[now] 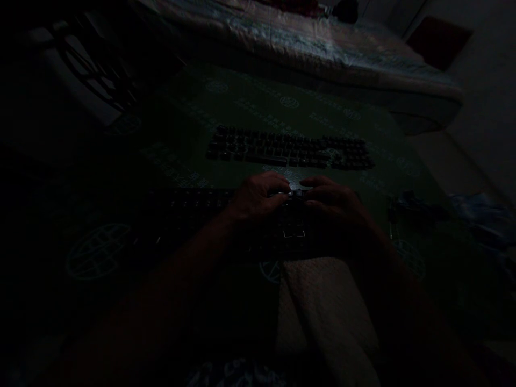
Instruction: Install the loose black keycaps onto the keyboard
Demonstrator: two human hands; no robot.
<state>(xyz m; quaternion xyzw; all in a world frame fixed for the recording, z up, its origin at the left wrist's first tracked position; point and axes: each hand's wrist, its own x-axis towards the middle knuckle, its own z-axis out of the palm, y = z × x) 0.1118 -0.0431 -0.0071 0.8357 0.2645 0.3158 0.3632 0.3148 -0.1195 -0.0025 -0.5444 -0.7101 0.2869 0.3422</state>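
The scene is very dark. A black keyboard (193, 207) lies on a green printed mat (250, 107) right in front of me. My left hand (260, 196) and my right hand (328, 199) rest on its middle, fingers curled and fingertips meeting over a small pale piece (293, 193) that I cannot make out. Farther back on the mat lies a set of dark keycaps (288, 148) laid out in keyboard rows.
A bed with a pale patterned cover (322, 48) runs along the far edge of the mat. A light cloth (322, 301) lies near me under my right forearm. Dark small items (411, 204) and bluish fabric (479, 215) sit at the right.
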